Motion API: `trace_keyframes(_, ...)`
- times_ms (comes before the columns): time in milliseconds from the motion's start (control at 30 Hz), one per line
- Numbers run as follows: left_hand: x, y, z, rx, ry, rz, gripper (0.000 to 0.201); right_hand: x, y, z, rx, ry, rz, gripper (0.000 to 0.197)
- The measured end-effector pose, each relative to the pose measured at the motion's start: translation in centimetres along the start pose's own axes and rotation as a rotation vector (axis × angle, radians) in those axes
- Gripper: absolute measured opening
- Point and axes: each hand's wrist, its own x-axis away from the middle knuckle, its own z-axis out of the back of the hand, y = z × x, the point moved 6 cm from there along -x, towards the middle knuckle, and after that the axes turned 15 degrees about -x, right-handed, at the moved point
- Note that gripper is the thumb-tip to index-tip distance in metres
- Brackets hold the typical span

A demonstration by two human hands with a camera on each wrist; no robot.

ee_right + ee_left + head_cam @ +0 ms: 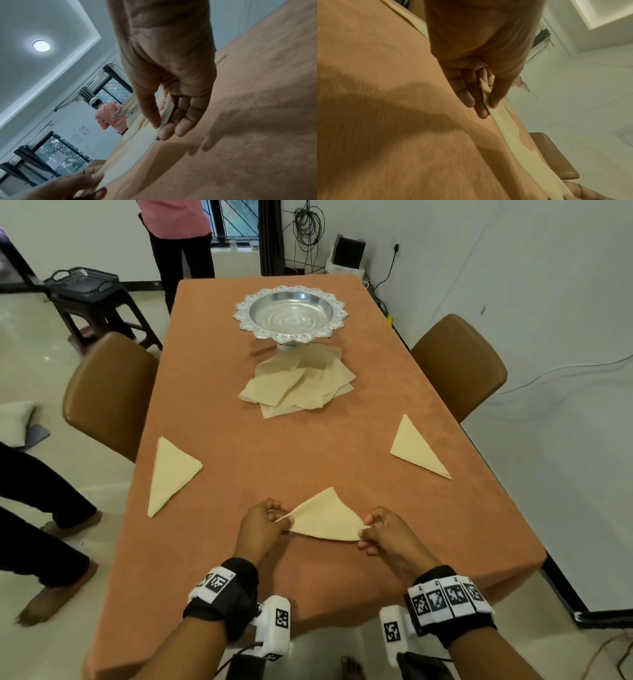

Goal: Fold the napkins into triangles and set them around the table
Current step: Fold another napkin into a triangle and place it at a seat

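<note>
Orange cloth covers the surface (394, 371); brown chairs stand at either long side, white walls beyond. Silver pedestal bowl (291, 313) sits at the far middle, with the loose pile of unfolded napkins (298, 386) just in front of its foot.

Two folded triangles already set: one by my left edge (171, 474), one by my right edge (416, 448). Third napkin (325, 518) is at the near end, between my hands, already a triangle, long edge toward me, apex pointing away.

Left hand (260, 525): thumb and fingers (481, 108) closed in a pinch on the left corner. Right hand (383, 530): thumb and fingers (167, 132) pinching the right corner; remaining fingers loosely curled. Both wrist views confirm cloth caught between thumb and fingertip.

Judged step: squaring and laying down the third triangle. Next move calls for lowering it flat, releasing both corners evenly so the fold does not spring open, then taking another from the pile.
</note>
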Motion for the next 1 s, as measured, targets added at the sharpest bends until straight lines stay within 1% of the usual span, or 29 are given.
trace_keyframes(100,-1.6,0.2,5.1,0.003,-0.006,-0.087,0.013,0.1,-0.6,-4.7,-0.051,-0.006,0.03,0.029)
trace_keyframes(167,-3.1,-0.1,9.0,0.002,-0.023,-0.147,0.011,0.2,-1.0,-8.2,-0.121,0.021,0.045,0.031)
trace_keyframes(233,-4.6,-0.8,13.0,-0.033,-0.049,-0.198,0.012,0.4,-1.3,-12.2,-0.162,0.055,0.051,0.027)
trace_keyframes(333,-6.4,-2.3,18.1,-0.094,-0.09,-0.222,0.014,0.9,-0.9,-18.3,-0.204,0.096,0.03,0.02)
trace_keyframes(433,-8.2,-3.8,21.6,-0.127,-0.142,-0.225,0.015,1.4,0.1,-23.7,-0.295,0.12,-0.018,0.013)
trace_keyframes(500,-9.6,-4.3,23.2,-0.152,-0.176,-0.238,0.015,1.4,0.7,-26.4,-0.38,0.126,-0.033,0.011)
trace_keyframes(633,-13.1,-4.4,25.5,-0.192,-0.203,-0.281,0.011,-0.3,0.5,-29.9,-0.487,0.14,-0.063,0.006)
trace_keyframes(700,-15.1,-3.7,26.3,-0.188,-0.225,-0.309,0.01,-1.7,-0.3,-31.1,-0.488,0.139,-0.047,0.009)
trace_keyframes(767,-17.6,-2.9,27.0,-0.19,-0.248,-0.338,0.008,-3.6,-2.0,-32.2,-0.45,0.142,-0.002,0.012)
trace_keyframes(867,-21.3,-1.4,28.3,-0.226,-0.269,-0.363,0.008,-6.2,-4.9,-33.8,-0.4,0.175,0.046,0.011)
trace_keyframes(1000,-27.0,1.0,31.1,-0.21,-0.229,-0.397,0.007,-9.1,-9.8,-36.2,-0.413,0.221,0.119,0.005)
